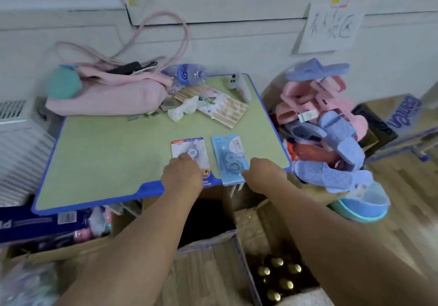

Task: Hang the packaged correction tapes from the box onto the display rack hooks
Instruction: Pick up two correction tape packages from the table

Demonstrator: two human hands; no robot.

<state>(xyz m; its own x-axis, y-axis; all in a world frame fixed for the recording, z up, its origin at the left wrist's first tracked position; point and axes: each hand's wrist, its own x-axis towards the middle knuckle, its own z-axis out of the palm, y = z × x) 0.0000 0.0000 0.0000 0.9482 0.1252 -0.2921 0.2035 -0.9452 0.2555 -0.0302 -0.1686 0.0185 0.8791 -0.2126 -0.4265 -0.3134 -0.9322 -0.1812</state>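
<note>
Two packaged correction tapes lie side by side on the green worktop with a blue rim (106,151), near its front edge, a little right of the middle of the frame. The left one is a white card with a red top strip (192,146). The right one is a light blue card with a blue tape under clear plastic (228,156), and its lower end reaches over the blue rim.

The left hand (182,175) lies over the lower part of the white card, with the fingers bent down onto it. I cannot tell if they grip it or only press it. The right hand (263,173) touches the lower right corner of the blue card with its fingertips, and whether they pinch it is also not clear.

At the back of the worktop there are a soft pink bag with long handles (106,92) and a clear plastic bottle with a blue label (187,74). A heap of pink and blue slippers (327,125) is at the right. An open cardboard box (213,258) stands on the floor under the arms.
</note>
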